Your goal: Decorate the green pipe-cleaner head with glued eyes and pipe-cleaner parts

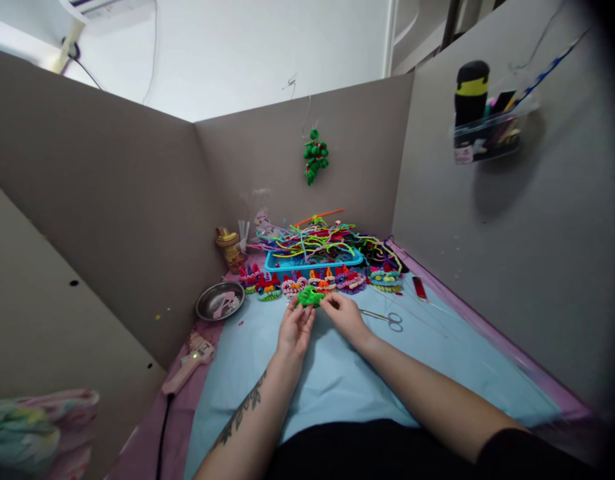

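A small fuzzy green pipe-cleaner figure (310,296) is held up over the blue cloth between both hands. My left hand (294,328) cups it from the left and below, fingers curled against it. At its right side my right hand (343,312) pinches the edge with thumb and fingertips; what exactly lies in that pinch is too small to make out. Just right of my right hand lies a pair of scissors (387,319) on the cloth. Behind the hands stands a row of colourful pipe-cleaner figures (268,287), several of them with eyes.
A blue tray (314,268) heaped with pipe cleaners (317,240) stands at the back. To the left are a metal bowl (202,307) and a pink glue gun (187,367) with its cord. Grey panels (297,113) enclose the table; green pieces (315,157) hang at the back.
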`<state>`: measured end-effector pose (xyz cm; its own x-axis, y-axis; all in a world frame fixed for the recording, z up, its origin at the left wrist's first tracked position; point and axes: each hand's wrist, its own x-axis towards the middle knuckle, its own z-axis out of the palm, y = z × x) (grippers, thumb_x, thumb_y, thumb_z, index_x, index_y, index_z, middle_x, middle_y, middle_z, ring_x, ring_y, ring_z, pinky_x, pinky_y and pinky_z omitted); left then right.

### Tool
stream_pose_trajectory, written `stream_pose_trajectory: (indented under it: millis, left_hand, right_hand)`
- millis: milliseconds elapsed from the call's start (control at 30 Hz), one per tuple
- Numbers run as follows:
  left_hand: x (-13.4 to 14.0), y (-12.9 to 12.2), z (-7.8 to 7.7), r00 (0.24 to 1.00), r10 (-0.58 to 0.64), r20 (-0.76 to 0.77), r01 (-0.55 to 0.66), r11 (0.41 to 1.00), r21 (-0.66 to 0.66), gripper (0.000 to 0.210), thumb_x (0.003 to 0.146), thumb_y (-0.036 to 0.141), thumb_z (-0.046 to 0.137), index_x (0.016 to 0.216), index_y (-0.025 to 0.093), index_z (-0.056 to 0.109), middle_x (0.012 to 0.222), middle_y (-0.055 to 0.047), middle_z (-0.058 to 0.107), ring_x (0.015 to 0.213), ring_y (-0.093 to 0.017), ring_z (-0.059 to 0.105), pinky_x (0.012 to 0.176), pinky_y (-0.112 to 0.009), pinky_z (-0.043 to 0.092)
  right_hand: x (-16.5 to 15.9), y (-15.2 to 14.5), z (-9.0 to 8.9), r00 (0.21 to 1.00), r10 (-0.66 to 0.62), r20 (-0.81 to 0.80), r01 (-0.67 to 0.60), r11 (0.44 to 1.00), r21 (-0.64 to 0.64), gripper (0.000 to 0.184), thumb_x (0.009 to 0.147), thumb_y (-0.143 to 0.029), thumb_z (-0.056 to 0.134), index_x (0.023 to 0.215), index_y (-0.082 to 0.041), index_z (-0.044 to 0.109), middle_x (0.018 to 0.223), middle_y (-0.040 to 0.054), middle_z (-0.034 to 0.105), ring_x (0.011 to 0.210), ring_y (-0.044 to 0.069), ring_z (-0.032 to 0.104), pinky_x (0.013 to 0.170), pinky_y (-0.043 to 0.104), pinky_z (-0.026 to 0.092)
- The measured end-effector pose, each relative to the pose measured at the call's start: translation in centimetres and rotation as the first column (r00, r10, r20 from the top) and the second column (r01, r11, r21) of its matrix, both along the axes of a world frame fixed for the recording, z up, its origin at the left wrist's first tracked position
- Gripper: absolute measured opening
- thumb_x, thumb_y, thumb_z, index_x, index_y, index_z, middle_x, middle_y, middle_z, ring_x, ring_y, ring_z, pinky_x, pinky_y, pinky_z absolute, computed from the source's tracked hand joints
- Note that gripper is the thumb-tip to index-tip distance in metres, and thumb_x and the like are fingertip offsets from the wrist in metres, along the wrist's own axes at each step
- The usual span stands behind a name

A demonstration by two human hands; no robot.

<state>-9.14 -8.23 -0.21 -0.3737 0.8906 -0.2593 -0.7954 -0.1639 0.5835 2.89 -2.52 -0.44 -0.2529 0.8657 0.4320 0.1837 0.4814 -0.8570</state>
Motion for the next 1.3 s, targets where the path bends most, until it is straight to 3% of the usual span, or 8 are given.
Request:
stream_pose_trajectory:
  millis: [600, 767, 967, 1067, 1300]
  left_hand:
    - [0.6, -0.2, 0.1, 0.994, 0.009, -0.109, 0.001, 0.996, 0.093, 0.024, 0.073, 0.006, 0.062, 0.091, 0.019, 0.052, 0.076, -0.003, 0.069, 0.069, -0.015, 0.067, 0.081, -0.033, 0.049]
    - [0.2, -0.1, 0.1, 0.994, 0.052, -0.099, -0.042, 0.994, 0.099, 0.026, 0.072, 0.006, 0.062, 0.093, 0.019, 0.053, 0.075, -0.003, 0.069, 0.068, -0.013, 0.067, 0.079, -0.031, 0.050]
    - [0.4, 0.0, -0.3, 0.992, 0.042, -0.118, -0.024, 0.988, 0.150, 0.034, 0.065, 0.012, 0.071, 0.095, 0.018, 0.055, 0.073, -0.002, 0.069, 0.066, -0.013, 0.065, 0.076, -0.030, 0.050]
    - [0.8, -0.1, -0.3, 0.982, 0.057, -0.178, -0.025, 0.984, 0.177, 0.037, 0.061, 0.015, 0.075, 0.094, 0.016, 0.058, 0.069, -0.001, 0.067, 0.064, -0.011, 0.063, 0.074, -0.027, 0.049]
    - [1.1, 0.0, -1.0, 0.917, 0.095, -0.388, -0.030, 0.985, 0.170, 0.041, 0.062, 0.026, 0.075, 0.100, 0.015, 0.063, 0.084, -0.006, 0.069, 0.080, -0.016, 0.064, 0.083, -0.032, 0.046]
  right_hand:
    - [-0.1, -0.3, 0.2, 0.998, 0.045, -0.032, -0.047, 0.996, -0.081, 0.017, 0.072, -0.025, 0.048, 0.055, -0.019, 0.048, 0.052, -0.0032, 0.047, 0.053, 0.013, 0.045, 0.052, 0.024, 0.035]
    - [0.0, -0.5, 0.4, 0.999, 0.020, -0.032, -0.020, 1.000, 0.002, 0.015, 0.074, -0.023, 0.048, 0.061, -0.018, 0.053, 0.059, -0.0018, 0.052, 0.058, 0.014, 0.047, 0.056, 0.024, 0.037]
    - [-0.2, -1.4, 0.8, 0.997, 0.074, 0.018, -0.076, 0.984, 0.164, 0.015, 0.078, -0.021, 0.049, 0.065, -0.018, 0.056, 0.065, -0.0001, 0.055, 0.063, 0.014, 0.050, 0.059, 0.024, 0.038]
    - [-0.3, -1.7, 0.8, 0.997, 0.062, 0.047, -0.070, 0.974, 0.216, 0.015, 0.079, -0.019, 0.049, 0.066, -0.019, 0.056, 0.067, 0.0005, 0.056, 0.066, 0.015, 0.051, 0.061, 0.024, 0.038]
    - [-0.4, -1.6, 0.8, 0.998, -0.024, 0.065, 0.010, 0.976, 0.219, 0.016, 0.081, -0.020, 0.049, 0.066, -0.019, 0.056, 0.067, 0.0005, 0.056, 0.065, 0.015, 0.052, 0.061, 0.025, 0.038]
